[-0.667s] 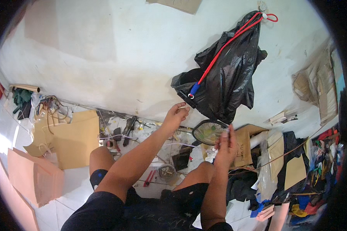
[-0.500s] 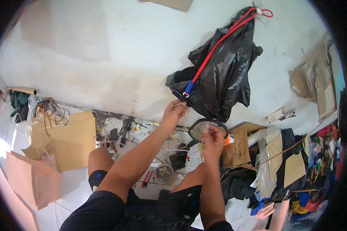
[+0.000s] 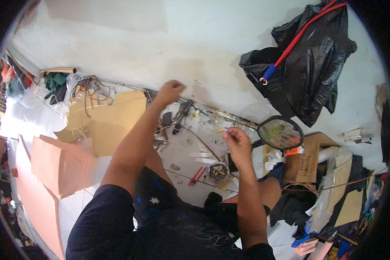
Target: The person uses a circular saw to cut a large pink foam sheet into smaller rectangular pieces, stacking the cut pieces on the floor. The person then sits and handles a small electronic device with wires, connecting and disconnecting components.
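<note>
Brown cardboard sheets (image 3: 112,121) lie on floor at left. Left hand (image 3: 170,92) raised near white wall, fingers curled shut, content not visible. Right hand (image 3: 237,141) pinches small pale piece (image 3: 225,129), too small to identify, above cluttered floor. Racket-shaped mesh swatter (image 3: 280,133), black oval frame, just right of right hand. Black plastic bag (image 3: 310,65) hangs on wall.
</note>
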The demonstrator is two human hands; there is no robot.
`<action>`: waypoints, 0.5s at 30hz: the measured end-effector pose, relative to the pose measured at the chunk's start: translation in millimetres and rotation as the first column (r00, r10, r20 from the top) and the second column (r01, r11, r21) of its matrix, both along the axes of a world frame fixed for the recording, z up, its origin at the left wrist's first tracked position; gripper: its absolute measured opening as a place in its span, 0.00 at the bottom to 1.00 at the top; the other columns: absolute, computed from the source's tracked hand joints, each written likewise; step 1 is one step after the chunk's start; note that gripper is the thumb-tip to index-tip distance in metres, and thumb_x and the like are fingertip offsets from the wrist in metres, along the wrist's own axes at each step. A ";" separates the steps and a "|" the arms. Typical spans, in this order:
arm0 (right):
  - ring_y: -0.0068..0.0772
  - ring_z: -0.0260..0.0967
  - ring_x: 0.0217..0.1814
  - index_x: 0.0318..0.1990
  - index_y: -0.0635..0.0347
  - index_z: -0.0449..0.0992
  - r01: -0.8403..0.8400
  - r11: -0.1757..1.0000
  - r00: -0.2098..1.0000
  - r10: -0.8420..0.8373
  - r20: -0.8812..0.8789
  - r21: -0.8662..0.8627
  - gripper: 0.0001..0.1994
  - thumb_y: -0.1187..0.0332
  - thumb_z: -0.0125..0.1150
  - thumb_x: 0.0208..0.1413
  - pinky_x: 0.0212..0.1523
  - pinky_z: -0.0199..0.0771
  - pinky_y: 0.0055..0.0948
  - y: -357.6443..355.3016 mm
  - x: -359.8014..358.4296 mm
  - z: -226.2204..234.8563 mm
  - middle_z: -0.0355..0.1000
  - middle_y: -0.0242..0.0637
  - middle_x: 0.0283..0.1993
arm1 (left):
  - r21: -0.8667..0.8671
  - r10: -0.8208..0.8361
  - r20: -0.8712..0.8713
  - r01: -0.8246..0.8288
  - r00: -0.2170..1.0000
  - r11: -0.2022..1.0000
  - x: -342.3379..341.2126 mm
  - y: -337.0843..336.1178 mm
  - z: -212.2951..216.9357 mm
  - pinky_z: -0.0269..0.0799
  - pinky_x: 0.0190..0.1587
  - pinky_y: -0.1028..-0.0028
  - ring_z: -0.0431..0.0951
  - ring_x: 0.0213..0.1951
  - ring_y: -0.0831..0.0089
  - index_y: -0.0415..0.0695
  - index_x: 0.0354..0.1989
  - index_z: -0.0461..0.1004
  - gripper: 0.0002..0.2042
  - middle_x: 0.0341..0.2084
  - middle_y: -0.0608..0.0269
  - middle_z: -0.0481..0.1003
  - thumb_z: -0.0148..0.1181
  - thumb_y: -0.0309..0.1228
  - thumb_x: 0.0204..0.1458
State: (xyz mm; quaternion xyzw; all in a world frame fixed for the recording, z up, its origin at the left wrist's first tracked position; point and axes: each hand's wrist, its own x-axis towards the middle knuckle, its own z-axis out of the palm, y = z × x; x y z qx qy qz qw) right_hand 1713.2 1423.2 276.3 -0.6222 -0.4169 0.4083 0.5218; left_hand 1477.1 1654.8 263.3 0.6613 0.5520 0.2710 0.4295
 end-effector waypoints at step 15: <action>0.44 0.75 0.44 0.41 0.55 0.74 -0.397 0.765 0.703 0.609 0.368 -0.507 0.13 0.60 0.62 0.51 0.43 0.72 0.42 46.5 -126.1 -194.6 0.76 0.44 0.39 | -0.050 0.236 -0.311 -0.263 0.921 0.963 -173.8 -41.6 -59.5 0.74 0.44 0.65 0.79 0.39 0.58 0.38 0.47 0.75 0.24 0.38 0.46 0.78 0.64 0.45 0.49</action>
